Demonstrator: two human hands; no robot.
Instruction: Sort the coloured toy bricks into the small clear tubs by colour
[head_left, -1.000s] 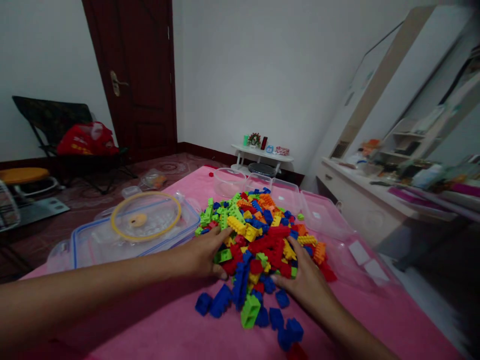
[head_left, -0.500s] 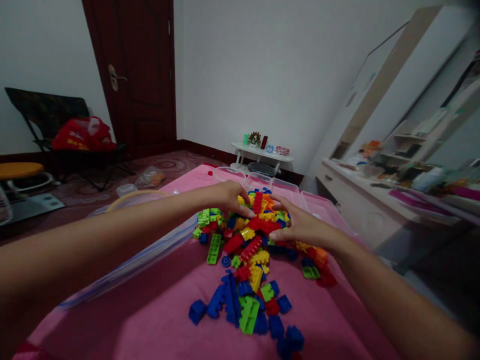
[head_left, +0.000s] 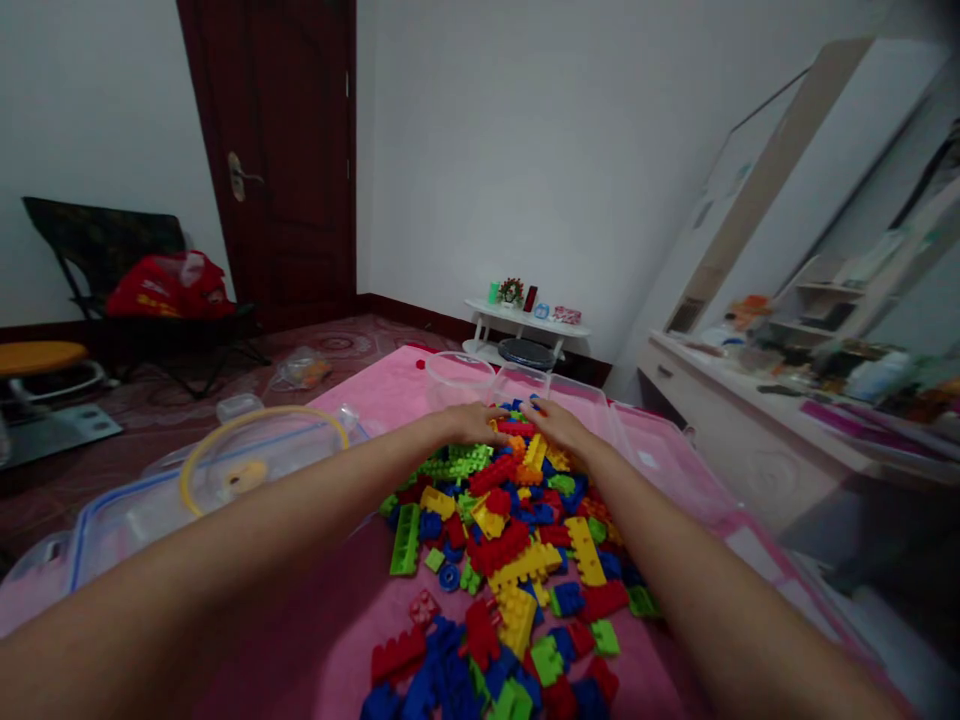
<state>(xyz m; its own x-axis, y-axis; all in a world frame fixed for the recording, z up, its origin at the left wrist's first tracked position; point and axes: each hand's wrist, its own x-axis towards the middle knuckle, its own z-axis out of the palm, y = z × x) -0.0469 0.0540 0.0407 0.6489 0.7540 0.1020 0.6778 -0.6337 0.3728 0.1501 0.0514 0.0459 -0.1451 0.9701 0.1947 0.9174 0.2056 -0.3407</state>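
Observation:
A loose heap of toy building bricks (head_left: pixel 499 540) in red, yellow, green and blue spreads over the pink tabletop (head_left: pixel 300 640). At its far end, my left hand (head_left: pixel 474 424) lies palm down on the bricks with fingers stretched out. Across from it, my right hand (head_left: pixel 556 428) rests on the far right side of the heap, fingers apart. Orange and red bricks lie between the two hands. Neither hand visibly holds a brick, though the undersides of both are hidden.
Clear plastic containers (head_left: pixel 581 400) line the table's far edge. On the left lie a clear lid with a yellow rim (head_left: pixel 266 412) and a blue-edged clear box (head_left: pixel 112 500). A single red brick (head_left: pixel 420 365) sits far left. A cluttered dresser (head_left: pixel 739 400) stands to the right.
Both hands have moved to the heap's far end. The bricks now lie flatter and wider, with more of them near me. The yellow-rimmed lid shows more fully.

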